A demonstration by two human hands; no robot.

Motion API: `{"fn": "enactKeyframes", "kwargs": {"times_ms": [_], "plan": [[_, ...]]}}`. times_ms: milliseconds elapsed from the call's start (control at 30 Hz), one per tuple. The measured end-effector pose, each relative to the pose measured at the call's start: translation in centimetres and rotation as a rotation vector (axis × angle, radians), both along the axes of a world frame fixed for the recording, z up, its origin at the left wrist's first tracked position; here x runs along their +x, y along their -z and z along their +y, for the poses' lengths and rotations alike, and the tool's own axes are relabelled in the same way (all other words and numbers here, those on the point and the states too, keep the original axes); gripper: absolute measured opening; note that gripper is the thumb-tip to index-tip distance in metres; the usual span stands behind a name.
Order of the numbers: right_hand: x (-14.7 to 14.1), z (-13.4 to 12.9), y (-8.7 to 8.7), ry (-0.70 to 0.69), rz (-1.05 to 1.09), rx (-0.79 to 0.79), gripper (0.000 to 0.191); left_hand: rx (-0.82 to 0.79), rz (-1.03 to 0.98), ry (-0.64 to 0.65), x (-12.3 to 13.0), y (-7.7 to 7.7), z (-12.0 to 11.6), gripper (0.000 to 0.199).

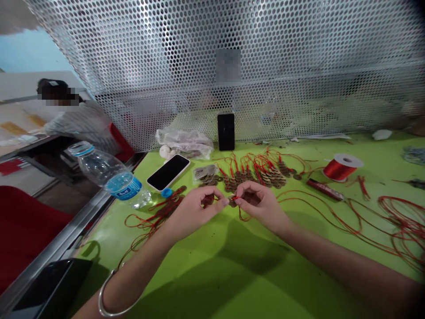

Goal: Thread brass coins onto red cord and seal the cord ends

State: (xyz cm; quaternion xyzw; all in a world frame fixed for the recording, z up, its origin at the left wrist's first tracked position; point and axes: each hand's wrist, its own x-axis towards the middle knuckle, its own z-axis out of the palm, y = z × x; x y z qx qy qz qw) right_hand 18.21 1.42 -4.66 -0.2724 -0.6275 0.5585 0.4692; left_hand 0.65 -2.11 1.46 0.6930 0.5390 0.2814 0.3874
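Over the green table [212,274], my left hand [202,206] pinches a small coin [232,201] between thumb and fingers. My right hand [259,204] is closed on the red cord [236,198] at the same coin, and a loop hangs below it. The fingertips of both hands nearly meet. Just behind them lie rows of coin strings [265,173] with red cords. More coin strings [166,208] lie beside my left forearm.
A water bottle [122,186], a phone [168,172], a blue cap [166,192] and plastic bags [191,141] are at the left. Another phone [226,132] leans on the mesh panel. A red spool [341,168], a marker-like tube [325,189] and loose cord lie right. A person sits far left.
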Motion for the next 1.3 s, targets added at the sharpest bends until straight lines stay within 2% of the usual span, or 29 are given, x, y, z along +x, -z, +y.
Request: {"fn": "enactKeyframes", "kwargs": {"times_ms": [100,300,700,767,1067,1300], "plan": [[0.1,-0.1,-0.2,0.020,-0.046,0.089,0.006,0.009,0.013,-0.027,0.3,0.2,-0.1,0.019],[0.3,-0.2,-0.8,0.150,-0.147,0.401,0.013,0.053,0.046,-0.047,0.6,0.2,-0.3,0.022],[0.3,-0.5,-1.3,0.187,-0.194,0.564,0.020,0.066,-0.012,-0.047,0.9,0.2,-0.5,0.022],[0.4,-0.5,-1.3,0.192,-0.184,0.541,0.018,0.085,-0.042,-0.047,0.8,0.2,-0.5,0.020],[0.3,-0.6,-0.9,0.109,-0.096,0.238,0.007,0.126,-0.129,-0.065,0.7,0.5,-0.2,0.018],[0.1,-0.6,-0.9,0.105,-0.065,0.145,0.010,0.125,-0.085,-0.049,0.6,0.2,-0.3,0.019]]}}
